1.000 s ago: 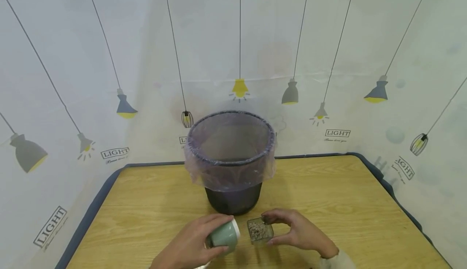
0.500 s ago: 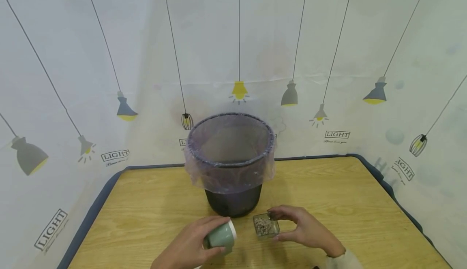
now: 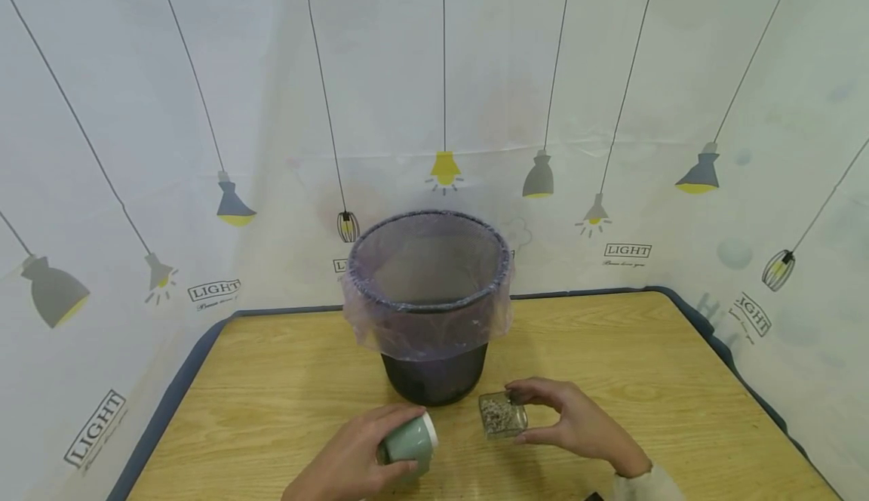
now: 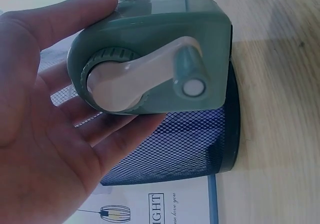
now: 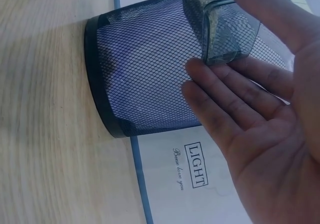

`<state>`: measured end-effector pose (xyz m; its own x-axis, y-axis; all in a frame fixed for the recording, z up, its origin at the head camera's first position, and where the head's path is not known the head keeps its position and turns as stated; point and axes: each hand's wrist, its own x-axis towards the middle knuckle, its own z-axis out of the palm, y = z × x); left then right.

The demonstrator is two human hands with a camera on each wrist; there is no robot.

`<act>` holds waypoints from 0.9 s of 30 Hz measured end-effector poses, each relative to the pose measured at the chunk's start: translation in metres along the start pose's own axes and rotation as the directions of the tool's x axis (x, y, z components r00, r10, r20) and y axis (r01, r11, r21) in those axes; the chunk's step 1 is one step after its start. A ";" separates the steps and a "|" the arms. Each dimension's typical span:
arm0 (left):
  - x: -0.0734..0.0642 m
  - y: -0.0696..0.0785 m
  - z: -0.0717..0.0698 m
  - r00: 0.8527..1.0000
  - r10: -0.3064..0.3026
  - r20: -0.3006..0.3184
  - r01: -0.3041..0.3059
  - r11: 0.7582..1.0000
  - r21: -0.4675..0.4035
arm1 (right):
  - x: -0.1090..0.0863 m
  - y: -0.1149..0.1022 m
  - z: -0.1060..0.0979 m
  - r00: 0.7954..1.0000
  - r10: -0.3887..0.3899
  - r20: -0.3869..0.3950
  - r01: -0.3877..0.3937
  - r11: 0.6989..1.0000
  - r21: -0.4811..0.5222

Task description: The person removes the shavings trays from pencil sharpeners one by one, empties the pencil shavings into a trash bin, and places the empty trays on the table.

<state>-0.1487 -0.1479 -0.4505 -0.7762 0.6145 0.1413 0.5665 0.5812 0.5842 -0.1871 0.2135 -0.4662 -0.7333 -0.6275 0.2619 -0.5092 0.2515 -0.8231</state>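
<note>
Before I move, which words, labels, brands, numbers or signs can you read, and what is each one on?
"LIGHT": boxed, repeated across the printed backdrop; partly hidden behind the bin in places.
"love you": script under LIGHT on the backdrop; its first word is too unclear to read.
"H": large and pale, on the backdrop's right side.
No text is visible on the green crank device, clear container or bin.

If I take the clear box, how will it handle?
Likely stiff: the clear box shows straight, unbent edges in the right hand. Possibly slippery: smooth, shiny walls. Might spill if tipped: crumbly-looking shavings inside.
</note>
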 end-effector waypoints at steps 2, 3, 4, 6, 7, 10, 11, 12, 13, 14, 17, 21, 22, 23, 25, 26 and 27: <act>0.000 -0.001 0.001 1.000 -0.003 0.000 0.003 1.000 0.004 | 0.000 0.000 -0.001 1.000 -0.001 -0.004 0.001 1.000 0.005; 0.000 -0.002 0.001 1.000 -0.005 0.000 0.005 1.000 0.007 | 0.000 0.000 -0.001 1.000 0.003 -0.007 -0.003 1.000 0.009; 0.000 -0.003 0.002 1.000 -0.009 0.002 0.009 1.000 0.007 | -0.001 0.000 -0.001 1.000 0.009 -0.010 -0.009 1.000 0.010; 0.000 -0.004 0.003 1.000 -0.016 0.005 0.016 1.000 0.007 | -0.001 0.001 -0.002 1.000 0.022 -0.016 -0.022 1.000 0.011; 0.000 -0.005 0.004 1.000 -0.018 0.007 0.018 1.000 0.005 | -0.001 0.001 -0.002 0.999 0.027 -0.019 -0.026 1.000 0.010; 0.000 -0.007 0.006 1.000 -0.016 -0.002 0.016 1.000 0.002 | -0.001 0.000 -0.004 0.999 0.019 -0.026 -0.019 1.000 0.000; 0.000 -0.008 0.007 1.000 -0.013 -0.007 0.013 1.000 0.002 | -0.001 0.000 -0.005 1.000 0.010 -0.030 -0.010 1.000 -0.005; 0.000 -0.009 0.008 1.000 -0.009 -0.014 0.009 1.000 0.006 | -0.002 0.000 -0.006 0.999 -0.001 -0.035 0.000 1.000 -0.013; -0.001 -0.009 0.009 1.000 -0.004 -0.021 0.004 1.000 0.010 | -0.002 0.000 -0.007 0.999 -0.012 -0.038 0.011 1.000 -0.016; -0.001 -0.010 0.010 1.000 0.001 -0.029 -0.001 1.000 0.015 | -0.002 0.000 -0.008 0.999 -0.023 -0.041 0.022 1.000 -0.022; -0.001 -0.012 0.012 0.999 0.017 -0.045 -0.016 1.000 0.023 | -0.003 0.000 -0.010 0.998 -0.043 -0.049 0.042 0.999 -0.034; -0.001 -0.014 0.015 0.999 0.024 -0.048 -0.023 1.000 0.009 | -0.004 0.000 -0.011 0.998 -0.051 -0.048 0.050 0.998 -0.028; -0.001 -0.014 0.016 0.999 0.019 -0.043 -0.019 1.000 -0.004 | -0.004 -0.001 -0.012 0.997 -0.052 -0.048 0.051 0.998 -0.026; -0.001 -0.015 0.017 0.999 0.014 -0.037 -0.014 1.000 -0.012 | -0.004 -0.001 -0.012 0.997 -0.053 -0.049 0.052 0.998 -0.026; -0.001 -0.015 0.018 1.000 0.001 -0.024 -0.002 1.000 -0.028 | -0.004 -0.001 -0.012 0.997 -0.052 -0.052 0.051 0.998 -0.027; 0.000 -0.016 0.019 1.000 -0.003 -0.018 0.002 0.999 -0.033 | -0.004 -0.001 -0.013 0.997 -0.049 -0.054 0.048 0.998 -0.027; 0.000 -0.016 0.019 1.000 -0.006 -0.013 0.006 0.999 -0.035 | -0.004 -0.001 -0.013 0.997 -0.048 -0.056 0.046 0.999 -0.026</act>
<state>-0.1525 -0.1473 -0.4755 -0.7831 0.6040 0.1482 0.5521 0.5654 0.6128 -0.1894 0.2254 -0.4602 -0.7324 -0.5963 0.3287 -0.5540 0.2413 -0.7968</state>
